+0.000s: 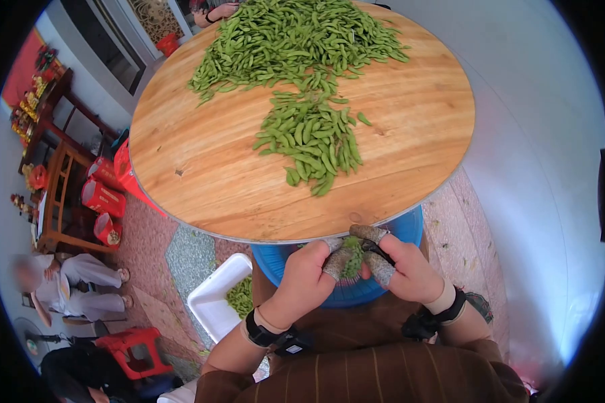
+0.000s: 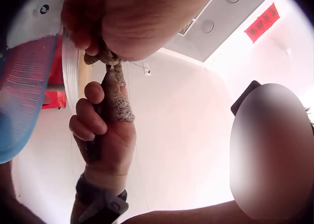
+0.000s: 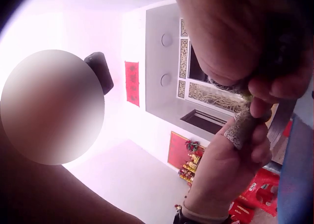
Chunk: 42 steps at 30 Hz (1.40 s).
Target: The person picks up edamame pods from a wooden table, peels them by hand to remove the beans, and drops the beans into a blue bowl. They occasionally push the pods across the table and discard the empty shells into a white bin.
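Above a blue basin (image 1: 267,267) at the table edge, both hands are close together. My left hand (image 1: 307,272) pinches green soybean pods (image 1: 351,258) between thumb and fingers. My right hand (image 1: 413,269) meets it at the pods and grips a slim black tool (image 1: 378,251), whose kind I cannot tell. Grey speckled covers wrap the thumb and a finger of each hand. In the left wrist view the right hand (image 2: 110,131) has its fingers curled round the dark tool. The left hand (image 3: 221,158) shows with curled fingers in the right wrist view.
A round wooden table (image 1: 202,161) carries a large heap of soybean pods (image 1: 282,43) and a smaller pile (image 1: 312,144). A white tub (image 1: 205,299) with pods stands on the floor at left. Further left are a red stool (image 1: 138,352), red buckets (image 1: 104,198) and a seated person (image 1: 81,285).
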### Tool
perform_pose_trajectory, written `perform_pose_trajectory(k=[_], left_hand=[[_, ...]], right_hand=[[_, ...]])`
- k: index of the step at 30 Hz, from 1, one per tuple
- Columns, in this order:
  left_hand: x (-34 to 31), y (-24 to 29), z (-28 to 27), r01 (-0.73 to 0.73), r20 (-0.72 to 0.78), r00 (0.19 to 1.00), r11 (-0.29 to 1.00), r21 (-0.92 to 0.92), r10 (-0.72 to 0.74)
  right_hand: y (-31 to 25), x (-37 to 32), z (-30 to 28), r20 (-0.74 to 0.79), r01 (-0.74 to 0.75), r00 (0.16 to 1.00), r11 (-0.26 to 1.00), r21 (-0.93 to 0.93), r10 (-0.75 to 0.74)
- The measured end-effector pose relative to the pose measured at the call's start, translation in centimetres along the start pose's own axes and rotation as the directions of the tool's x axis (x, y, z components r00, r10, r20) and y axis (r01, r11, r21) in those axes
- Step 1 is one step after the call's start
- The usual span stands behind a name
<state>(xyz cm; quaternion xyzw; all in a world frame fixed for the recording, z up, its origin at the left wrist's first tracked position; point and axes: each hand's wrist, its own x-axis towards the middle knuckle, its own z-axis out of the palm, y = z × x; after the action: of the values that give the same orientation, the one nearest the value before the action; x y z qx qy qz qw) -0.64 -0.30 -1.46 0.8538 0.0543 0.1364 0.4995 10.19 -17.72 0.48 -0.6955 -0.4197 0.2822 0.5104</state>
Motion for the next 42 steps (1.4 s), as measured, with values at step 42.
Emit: perform_pose_trajectory(k=[42], left_hand=[[-0.8, -1.3, 0.7, 0.515, 0.522, 0.852, 0.249, -0.820, -0.042]], right_hand=[[0.2, -0.3, -0.3, 0.422, -0.392, 0.906, 0.419, 0.819, 0.024]])
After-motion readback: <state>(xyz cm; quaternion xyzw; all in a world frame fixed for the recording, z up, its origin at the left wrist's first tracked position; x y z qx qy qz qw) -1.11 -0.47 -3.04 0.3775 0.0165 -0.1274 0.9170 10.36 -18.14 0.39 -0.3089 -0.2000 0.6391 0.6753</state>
